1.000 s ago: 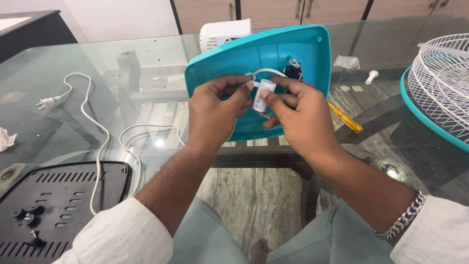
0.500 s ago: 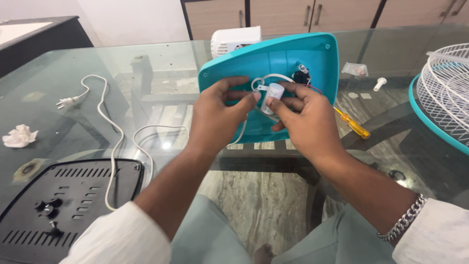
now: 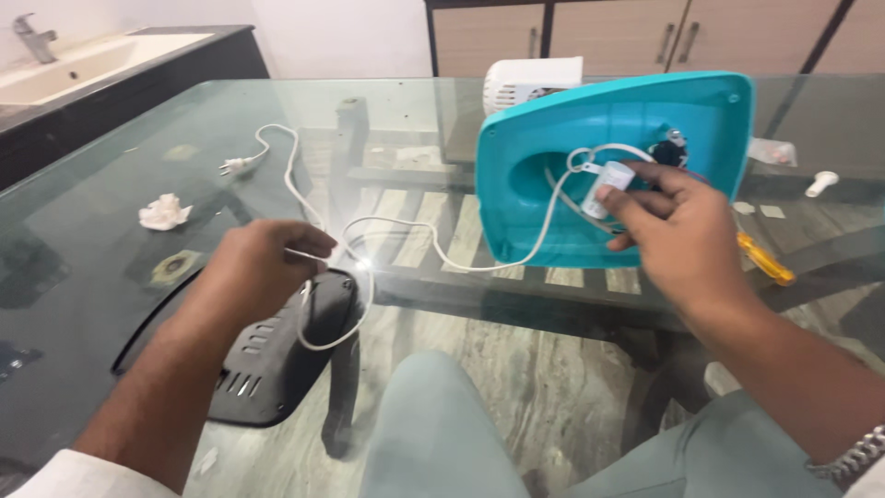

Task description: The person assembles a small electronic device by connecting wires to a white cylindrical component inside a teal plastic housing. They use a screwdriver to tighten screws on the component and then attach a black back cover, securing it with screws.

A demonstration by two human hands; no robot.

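The left hand [image 3: 263,267] is leaving the teal fan base [image 3: 613,166] — now pinching the white cord [image 3: 415,235] left of it, while the right hand [image 3: 678,235] is gripping the white capacitor [image 3: 608,184] against it; feeding slack gently looks wise.

Only one view, worn on the head. Looked down and forward over the glass table [image 3: 138,304] from close up, near enough to show both hands low in the picture and the knees under the glass. Faced the wooden cupboards [image 3: 599,32] at the far side.
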